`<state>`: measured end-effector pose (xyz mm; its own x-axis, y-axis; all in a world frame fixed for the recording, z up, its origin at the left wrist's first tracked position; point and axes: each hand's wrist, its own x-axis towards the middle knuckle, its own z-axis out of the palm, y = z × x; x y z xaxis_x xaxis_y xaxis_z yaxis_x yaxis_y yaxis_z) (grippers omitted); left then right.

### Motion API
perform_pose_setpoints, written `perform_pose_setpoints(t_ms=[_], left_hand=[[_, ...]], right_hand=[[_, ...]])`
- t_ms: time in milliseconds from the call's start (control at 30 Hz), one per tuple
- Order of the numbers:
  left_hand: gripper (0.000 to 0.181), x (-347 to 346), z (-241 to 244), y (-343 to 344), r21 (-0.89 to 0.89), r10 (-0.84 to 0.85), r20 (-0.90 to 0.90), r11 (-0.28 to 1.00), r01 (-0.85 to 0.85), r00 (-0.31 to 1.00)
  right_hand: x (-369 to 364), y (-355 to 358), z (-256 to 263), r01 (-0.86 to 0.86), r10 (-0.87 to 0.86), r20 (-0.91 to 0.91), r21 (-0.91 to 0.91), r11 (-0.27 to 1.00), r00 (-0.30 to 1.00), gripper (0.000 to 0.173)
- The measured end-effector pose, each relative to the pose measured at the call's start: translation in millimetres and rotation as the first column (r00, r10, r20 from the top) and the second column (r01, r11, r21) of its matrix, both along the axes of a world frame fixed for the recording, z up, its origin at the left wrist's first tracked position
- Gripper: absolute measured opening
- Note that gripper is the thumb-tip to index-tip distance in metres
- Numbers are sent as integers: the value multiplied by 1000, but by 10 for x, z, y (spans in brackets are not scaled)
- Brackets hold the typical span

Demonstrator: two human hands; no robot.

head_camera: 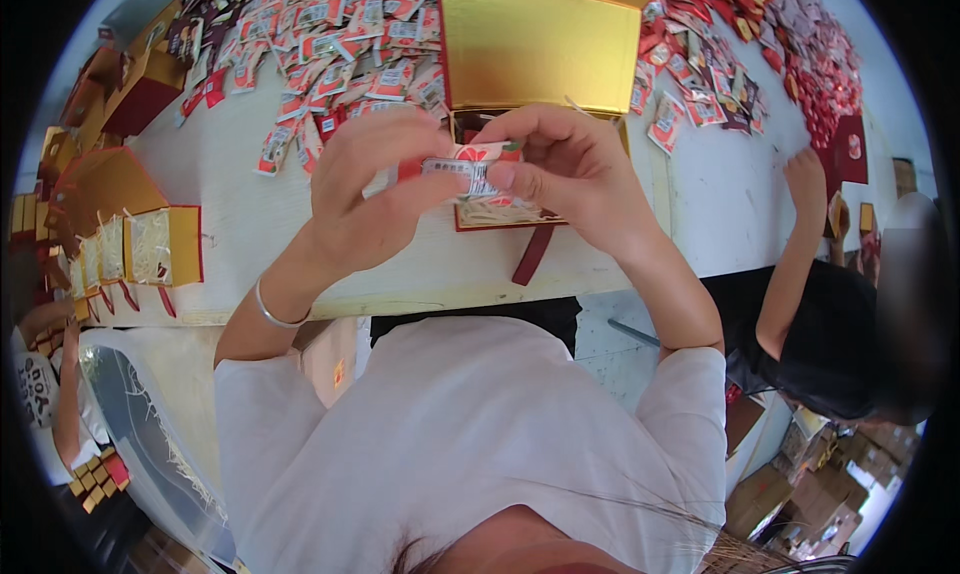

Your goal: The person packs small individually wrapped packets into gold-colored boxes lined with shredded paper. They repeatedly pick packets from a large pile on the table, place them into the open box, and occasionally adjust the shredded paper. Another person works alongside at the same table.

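My left hand (375,191), somewhat blurred, and my right hand (574,173) meet over a gift box and pinch small sachets (480,173) between fingers and thumbs. The sachets are white and pink-red with a fruit picture, and one shows a printed label. How many there are cannot be told. Below my hands, the red and gold gift box (499,215) has its gold-lined lid (540,49) raised on the far side. Pale shredded paper filler lies inside; my hands hide much of the interior. A dark red ribbon (534,255) hangs from its near edge.
Piles of similar sachets (337,49) cover the table's back, with mixed red packets (697,79) at right. Open boxes with shredded filler (150,244) stand at left. A co-worker in black (825,334) reaches over the table at right; another person (52,394) is at far left.
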<state>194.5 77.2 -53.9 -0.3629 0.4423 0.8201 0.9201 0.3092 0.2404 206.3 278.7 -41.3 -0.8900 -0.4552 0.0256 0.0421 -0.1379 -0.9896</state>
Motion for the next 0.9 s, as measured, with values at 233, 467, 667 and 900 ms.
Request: perform_pose_setpoints(t_ms=[233, 467, 667, 900], left_hand=[[43, -149, 285, 136, 256, -366, 763, 928, 271, 533], [37, -186, 182, 340, 547, -495, 782, 837, -35, 380], [24, 48, 35, 339, 215, -195, 788, 976, 36, 584], [27, -15, -20, 373, -547, 196, 321, 837, 13, 926]], right_hand=[[-67, 247, 211, 200, 107, -628, 398, 895, 771, 25], [-57, 259, 140, 364, -238, -477, 191, 912, 846, 26], [98, 353, -8, 204, -12, -377, 473, 857, 926, 13], [-54, 255, -345, 357, 532, -642, 759, 545, 552, 7]])
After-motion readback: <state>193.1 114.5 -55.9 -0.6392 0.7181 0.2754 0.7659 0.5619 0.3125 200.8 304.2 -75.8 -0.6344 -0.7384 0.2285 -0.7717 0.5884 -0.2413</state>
